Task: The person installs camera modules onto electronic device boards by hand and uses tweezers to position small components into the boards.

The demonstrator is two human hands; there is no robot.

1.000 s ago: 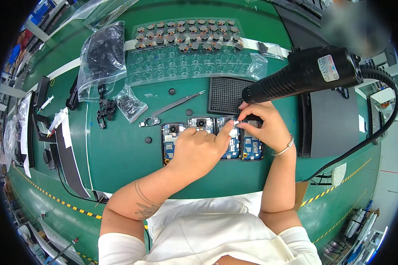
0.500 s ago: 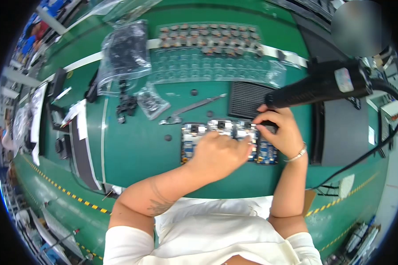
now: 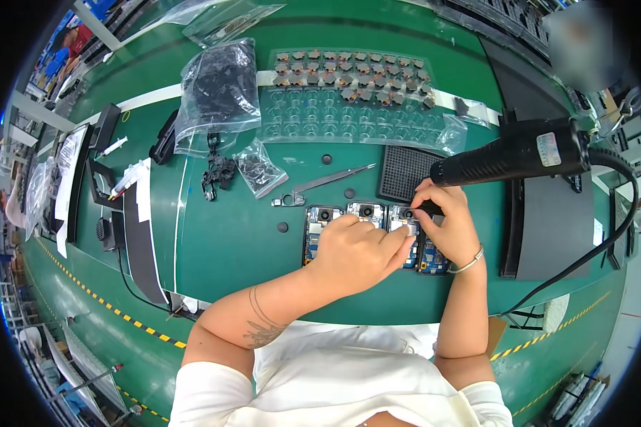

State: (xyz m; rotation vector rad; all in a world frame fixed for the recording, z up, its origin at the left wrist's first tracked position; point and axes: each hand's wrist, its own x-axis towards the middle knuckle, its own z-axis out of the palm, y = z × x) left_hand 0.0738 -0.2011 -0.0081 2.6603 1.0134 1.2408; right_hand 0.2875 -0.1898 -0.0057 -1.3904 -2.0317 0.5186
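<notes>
Four opened phones lie side by side on the green table. Round camera modules show on the first phone (image 3: 324, 215), the second phone (image 3: 367, 211) and the third phone (image 3: 400, 215); the fourth phone (image 3: 432, 262) is partly under my right hand. My left hand (image 3: 360, 252) is closed over the lower part of the middle phones, thumb and index finger together at the third one; what they hold is too small to name. My right hand (image 3: 449, 224) pinches at the top right edge of the third phone, its content hidden between the fingertips.
A black hot-air tool (image 3: 509, 153) extends above my right hand, beside a black grid mat (image 3: 406, 173). Tweezers (image 3: 335, 178) lie behind the phones. Farther back are a clear tray (image 3: 320, 128) with several small modules and a bag of black parts (image 3: 221, 85).
The view has shifted, so the table items appear farther right and lower. My left index finger has drawn back from the top of the third phone and curled; my right hand stays pinched there.
</notes>
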